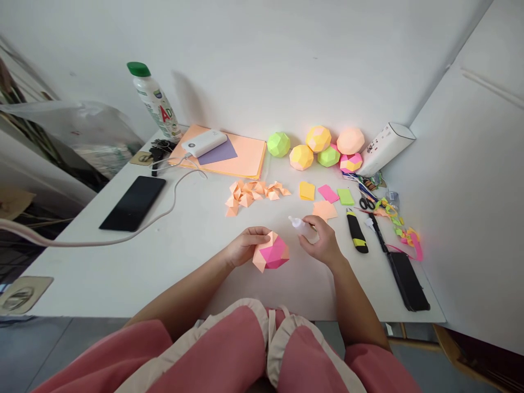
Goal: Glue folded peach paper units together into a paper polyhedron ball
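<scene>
Across the near middle of the head view, both hands are raised over the white counter (pixel 188 267), each with something in its grip. The left hand (pixel 244 246) pinches a pink-and-peach faceted paper shell (pixel 273 253) by its left side, fingers narrowed on the rim. The right hand (pixel 326 243) has its fingers wrapped around a small white squeeze bottle (pixel 306 229).

The bottle's long axis runs from the palm up and leftward, so its nozzle points away to the left, past the shell's far side rather than straight at it. The shell lies to the left of the nozzle and slightly nearer the body; the two are close but apart. The left hand is the one touching the shell.

Just beyond the shell, folded peach paper pieces (pixel 245 195) lie in a loose heap, nearer the left hand. A peach paper stack (pixel 326 210) sits just beyond the right hand, with a box cutter (pixel 357 231) to its right.
</scene>
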### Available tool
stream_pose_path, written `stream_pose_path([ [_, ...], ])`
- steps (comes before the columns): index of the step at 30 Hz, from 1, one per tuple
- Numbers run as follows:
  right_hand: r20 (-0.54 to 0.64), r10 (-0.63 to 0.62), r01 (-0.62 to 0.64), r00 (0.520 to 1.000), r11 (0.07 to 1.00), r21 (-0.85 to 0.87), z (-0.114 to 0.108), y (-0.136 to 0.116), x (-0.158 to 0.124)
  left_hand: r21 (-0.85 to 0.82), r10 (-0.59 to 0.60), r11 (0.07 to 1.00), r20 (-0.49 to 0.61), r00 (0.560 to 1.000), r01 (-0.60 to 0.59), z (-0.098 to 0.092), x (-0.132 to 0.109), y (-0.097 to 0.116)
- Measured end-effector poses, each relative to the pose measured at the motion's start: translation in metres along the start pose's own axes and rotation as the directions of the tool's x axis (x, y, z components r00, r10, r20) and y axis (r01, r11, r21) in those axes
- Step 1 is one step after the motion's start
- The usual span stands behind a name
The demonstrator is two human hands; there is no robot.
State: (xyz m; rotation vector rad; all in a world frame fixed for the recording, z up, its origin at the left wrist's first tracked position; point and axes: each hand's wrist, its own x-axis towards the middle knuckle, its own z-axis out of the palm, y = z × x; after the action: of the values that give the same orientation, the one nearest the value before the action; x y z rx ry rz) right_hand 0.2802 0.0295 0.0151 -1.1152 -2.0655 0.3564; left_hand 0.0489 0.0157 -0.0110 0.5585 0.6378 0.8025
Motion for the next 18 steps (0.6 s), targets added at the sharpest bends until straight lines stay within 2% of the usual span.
stream_pose_path([
  [3,-0.023,0.184,-0.183,0.983,0.983,0.025,0.005,0.003,-0.002,-0.011,0.021,1.000,0.039,0.999,-0.021,0.000,0.000,0.000],
  [7,-0.071,0.366,-0.358,0.928,0.928,0.098,0.014,0.011,-0.004,-0.015,0.061,0.998,0.106,0.993,-0.060,0.001,0.000,0.000],
  [13,-0.089,0.534,-0.509,0.841,0.836,0.206,0.025,0.026,-0.002,0.010,0.123,0.992,0.201,0.972,-0.127,0.000,-0.001,0.000],
  [18,-0.060,0.634,-0.586,0.771,0.744,0.322,0.034,0.035,-0.003,0.009,0.119,0.992,0.198,0.973,-0.124,0.000,-0.001,-0.001],
])
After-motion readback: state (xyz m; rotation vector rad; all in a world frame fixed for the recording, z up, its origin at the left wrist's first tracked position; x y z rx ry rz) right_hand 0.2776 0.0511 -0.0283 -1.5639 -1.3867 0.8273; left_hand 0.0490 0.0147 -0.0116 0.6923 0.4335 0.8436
